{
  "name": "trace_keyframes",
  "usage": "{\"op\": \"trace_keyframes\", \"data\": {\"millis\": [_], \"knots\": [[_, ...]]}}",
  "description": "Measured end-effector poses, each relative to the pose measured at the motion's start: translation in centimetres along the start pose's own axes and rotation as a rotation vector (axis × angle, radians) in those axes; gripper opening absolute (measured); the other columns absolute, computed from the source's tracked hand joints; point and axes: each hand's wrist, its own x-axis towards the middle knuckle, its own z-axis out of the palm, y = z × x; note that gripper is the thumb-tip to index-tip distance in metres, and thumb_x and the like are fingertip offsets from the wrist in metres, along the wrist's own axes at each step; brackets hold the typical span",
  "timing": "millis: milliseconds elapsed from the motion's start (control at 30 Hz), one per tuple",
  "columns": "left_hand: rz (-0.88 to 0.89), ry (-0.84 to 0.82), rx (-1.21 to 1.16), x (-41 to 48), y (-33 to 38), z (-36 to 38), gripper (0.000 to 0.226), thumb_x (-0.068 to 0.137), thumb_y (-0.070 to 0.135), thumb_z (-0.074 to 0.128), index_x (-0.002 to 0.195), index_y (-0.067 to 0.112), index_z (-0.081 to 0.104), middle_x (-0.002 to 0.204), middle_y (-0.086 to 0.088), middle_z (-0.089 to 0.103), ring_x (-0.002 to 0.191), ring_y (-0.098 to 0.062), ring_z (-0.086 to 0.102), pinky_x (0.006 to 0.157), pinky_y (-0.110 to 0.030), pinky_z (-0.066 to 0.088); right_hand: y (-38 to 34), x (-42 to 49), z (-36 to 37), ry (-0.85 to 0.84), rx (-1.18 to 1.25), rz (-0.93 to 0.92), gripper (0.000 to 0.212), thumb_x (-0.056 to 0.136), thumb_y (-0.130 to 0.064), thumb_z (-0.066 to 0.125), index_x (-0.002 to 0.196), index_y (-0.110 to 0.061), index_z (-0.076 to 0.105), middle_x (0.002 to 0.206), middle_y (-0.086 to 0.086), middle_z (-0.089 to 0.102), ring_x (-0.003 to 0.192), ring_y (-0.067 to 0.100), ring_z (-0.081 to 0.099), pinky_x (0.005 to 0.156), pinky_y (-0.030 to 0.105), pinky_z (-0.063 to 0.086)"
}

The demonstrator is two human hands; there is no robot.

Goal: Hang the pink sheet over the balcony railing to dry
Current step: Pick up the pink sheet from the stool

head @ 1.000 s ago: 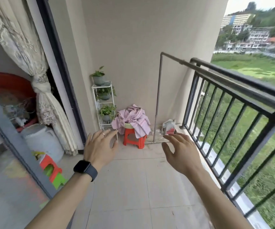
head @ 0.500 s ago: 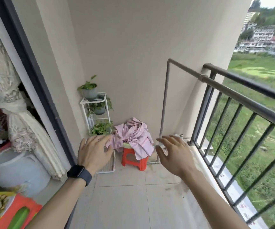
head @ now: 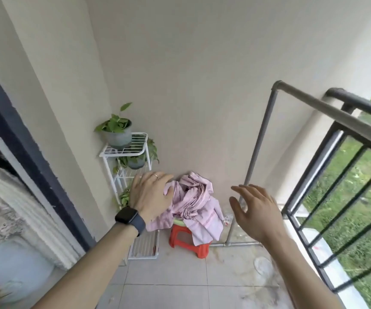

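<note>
The pink sheet (head: 194,204) lies crumpled in a green basin on a small red stool (head: 185,240) in the far corner of the balcony. My left hand (head: 150,195), with a black watch on the wrist, is stretched out open in front of the sheet's left side; whether it touches the cloth is unclear. My right hand (head: 254,208) is open with fingers spread, to the right of the sheet and apart from it. The dark balcony railing (head: 358,108) runs along the right side, with a grey pipe rail (head: 313,101) just inside it.
A white wire shelf (head: 124,152) with potted plants (head: 115,128) stands against the wall left of the stool. A dark door frame (head: 24,139) and a curtain are at the left. The floor is pale tile (head: 169,293). Beyond the railing is grass far below.
I have moved closer to the corner; the stool and sheet are larger and nearer. Both hands have reached forward, the left one now overlapping the sheet's left side.
</note>
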Motion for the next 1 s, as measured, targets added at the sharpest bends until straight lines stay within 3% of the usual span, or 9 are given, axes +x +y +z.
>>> {"op": "trace_keyframes", "data": {"millis": [167,333,533,833,933,1000], "knots": [[0.027,-0.066,-0.011,8.7,-1.5,6.4,0.042,0.092,0.045,0.047,0.132,0.035,0.059,0.134,0.011,0.061,0.127,-0.016,0.048,0.111,-0.04,0.029,2.7,8.0,6.6,-0.05,-0.01,0.016,0.03,0.09,-0.032,0.069,0.119,-0.026,0.072,0.121,-0.005,0.071,0.122,0.03,0.058,0.098,0.043,0.047],[0.025,-0.135,0.02,16.7,-3.0,14.0,0.043,0.091,0.044,0.043,0.127,0.033,0.063,0.128,0.01,0.064,0.122,-0.017,0.052,0.104,-0.042,0.036,6.1,16.4,14.4,-0.159,0.028,0.061,0.032,0.092,-0.034,0.066,0.123,-0.027,0.07,0.126,-0.004,0.069,0.126,0.03,0.055,0.102,0.048,0.046],[-0.023,-0.34,0.046,23.7,-4.9,23.1,0.037,0.089,0.04,0.05,0.122,0.034,0.065,0.122,0.012,0.066,0.115,-0.017,0.056,0.098,-0.038,0.039,9.6,23.0,23.3,-0.321,0.049,0.136,0.03,0.091,-0.033,0.067,0.121,-0.026,0.071,0.122,-0.005,0.07,0.121,0.031,0.058,0.098,0.046,0.048],[0.023,-0.89,0.066,26.4,-7.7,39.3,0.037,0.087,0.036,0.047,0.121,0.031,0.06,0.112,0.0,0.068,0.111,-0.027,0.058,0.096,-0.041,0.04,12.4,24.5,37.3,-0.75,-0.002,0.346,0.038,0.098,-0.043,0.049,0.133,-0.034,0.06,0.135,-0.01,0.062,0.132,0.023,0.046,0.107,0.037,0.037],[0.046,-1.043,0.058,27.1,-8.1,45.1,0.043,0.088,0.039,0.049,0.129,0.026,0.054,0.12,-0.006,0.064,0.113,-0.031,0.057,0.09,-0.04,0.043,13.4,23.9,42.1,-0.869,0.002,0.478,0.043,0.099,-0.045,0.046,0.139,-0.034,0.054,0.142,-0.01,0.057,0.136,0.022,0.042,0.108,0.036,0.037],[-0.013,-1.111,0.009,27.6,-8.4,49.7,0.059,0.088,0.044,0.051,0.143,0.025,0.04,0.132,-0.009,0.057,0.12,-0.032,0.052,0.093,-0.042,0.043,14.2,23.5,45.7,-0.925,0.048,0.581,0.045,0.099,-0.043,0.047,0.142,-0.032,0.051,0.145,-0.008,0.054,0.136,0.024,0.042,0.108,0.036,0.038]]}}
